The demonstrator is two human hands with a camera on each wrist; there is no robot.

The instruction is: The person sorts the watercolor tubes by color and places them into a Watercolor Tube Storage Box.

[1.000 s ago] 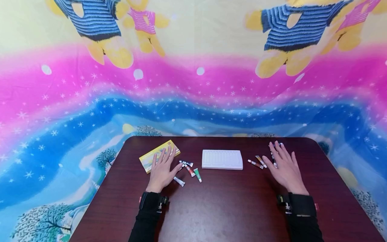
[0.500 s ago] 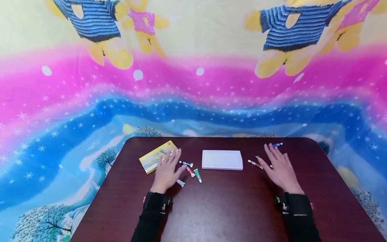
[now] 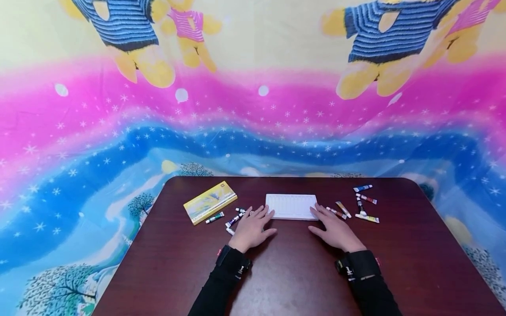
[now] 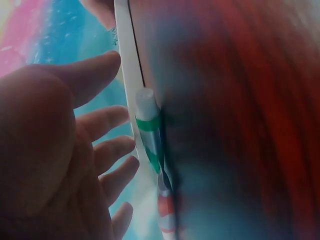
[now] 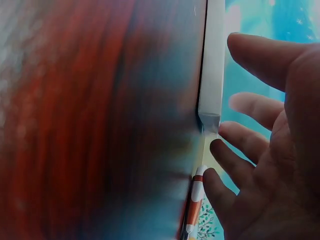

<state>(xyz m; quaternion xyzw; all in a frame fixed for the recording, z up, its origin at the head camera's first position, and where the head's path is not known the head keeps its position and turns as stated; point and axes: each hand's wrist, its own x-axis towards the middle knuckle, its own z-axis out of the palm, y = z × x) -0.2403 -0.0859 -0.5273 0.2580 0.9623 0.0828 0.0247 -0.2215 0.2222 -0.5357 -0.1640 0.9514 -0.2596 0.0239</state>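
Observation:
A white tray with parallel slots (image 3: 291, 206) lies on the dark wooden table. My left hand (image 3: 252, 229) is at its left end, fingers extended and spread, fingertips right at the corner. At the opposite end, my right hand (image 3: 336, 231) reaches the right corner with straight fingers. Neither palm holds anything. The left wrist view has a green-banded paint tube (image 4: 149, 131) and a red-and-white tube (image 4: 166, 207) beside the fingers; in the head view the left hand covers them. An orange-brown paint tube (image 5: 195, 202) appears close to the right little finger.
Left of the tray lies a yellow box (image 3: 210, 202), with a dark green tube (image 3: 215, 217) and several more tubes near it. To the right are several scattered tubes, including a blue one (image 3: 363, 188) and a yellow one (image 3: 367, 218). A patterned curtain (image 3: 253, 123) hangs behind the table.
Both hands have moved inward, the left from near the yellow box and the right from over the right-hand tubes, to the tray's two ends. More tubes on both sides are now uncovered.

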